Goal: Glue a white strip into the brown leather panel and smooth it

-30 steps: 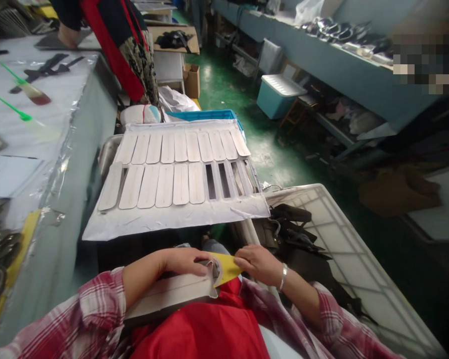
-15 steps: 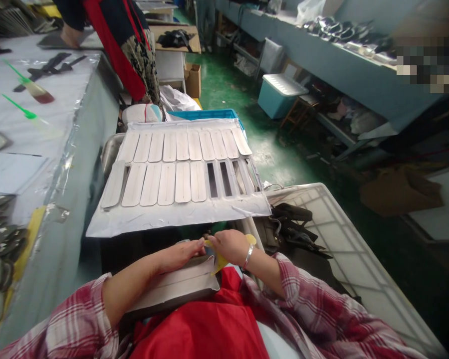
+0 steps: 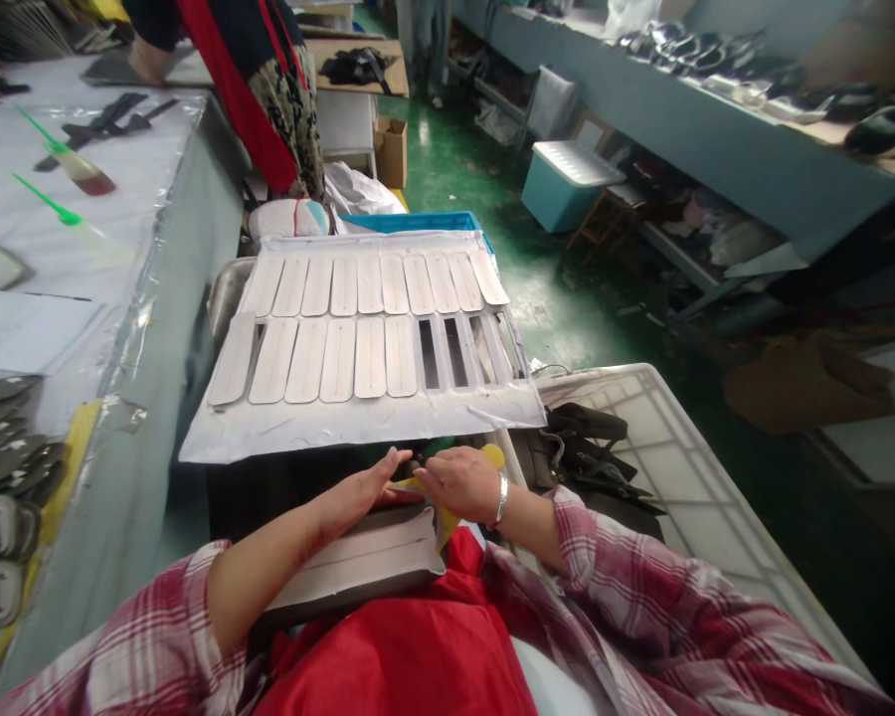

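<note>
Yellow backing paper (image 3: pixel 447 497) is pinched between both hands at the far end of a grey stack of strips (image 3: pixel 358 567) resting on the red apron (image 3: pixel 395 656). The left hand (image 3: pixel 362 487) presses flat on the stack, seemingly to steady it, fingertips closed on the paper's edge; the right hand (image 3: pixel 458 480) grips the paper from the other side. Beyond the stack lies a board of pale strips (image 3: pixel 358 343), three slots bare. Fingertips hide what lies between the hands.
</note>
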Demonstrator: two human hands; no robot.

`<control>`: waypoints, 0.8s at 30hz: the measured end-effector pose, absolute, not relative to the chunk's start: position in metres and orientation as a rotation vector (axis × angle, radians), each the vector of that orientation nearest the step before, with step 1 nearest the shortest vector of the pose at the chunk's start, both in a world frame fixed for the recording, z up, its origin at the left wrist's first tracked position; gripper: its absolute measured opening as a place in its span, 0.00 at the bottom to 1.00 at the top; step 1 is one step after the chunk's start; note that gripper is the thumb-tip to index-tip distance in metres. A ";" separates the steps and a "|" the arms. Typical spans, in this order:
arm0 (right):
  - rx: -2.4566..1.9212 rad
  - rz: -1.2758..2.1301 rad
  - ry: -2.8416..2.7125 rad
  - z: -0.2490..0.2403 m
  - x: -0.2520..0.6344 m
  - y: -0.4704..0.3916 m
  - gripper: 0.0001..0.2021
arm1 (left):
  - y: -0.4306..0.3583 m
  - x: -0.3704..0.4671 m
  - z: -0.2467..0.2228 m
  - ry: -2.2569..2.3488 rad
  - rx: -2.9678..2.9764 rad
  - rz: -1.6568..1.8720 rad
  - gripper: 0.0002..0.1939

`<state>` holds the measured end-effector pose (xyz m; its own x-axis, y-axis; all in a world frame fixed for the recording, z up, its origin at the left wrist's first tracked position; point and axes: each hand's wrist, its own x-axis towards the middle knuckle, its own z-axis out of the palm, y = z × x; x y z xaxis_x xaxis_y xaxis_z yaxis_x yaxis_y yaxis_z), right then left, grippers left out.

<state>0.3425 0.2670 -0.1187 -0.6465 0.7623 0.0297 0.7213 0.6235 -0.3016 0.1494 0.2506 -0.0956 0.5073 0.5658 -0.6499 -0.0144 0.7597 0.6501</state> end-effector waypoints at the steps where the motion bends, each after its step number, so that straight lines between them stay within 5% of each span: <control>1: -1.219 0.396 -2.691 -0.120 0.343 0.267 0.22 | 0.253 0.150 -0.096 0.914 0.608 0.319 0.45; 10: -1.245 0.462 -2.736 -0.120 0.345 0.271 0.22 | 0.272 0.145 -0.111 0.536 0.440 0.179 0.45; 24: -1.004 0.526 -2.915 -0.107 0.335 0.289 0.22 | 0.273 0.149 -0.113 0.574 0.618 0.118 0.40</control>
<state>0.3346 0.2893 -0.1074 -0.7939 0.6005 -0.0950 0.5959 0.7375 -0.3177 0.1491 0.2729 -0.1128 0.8386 0.2706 -0.4727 0.0628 0.8140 0.5774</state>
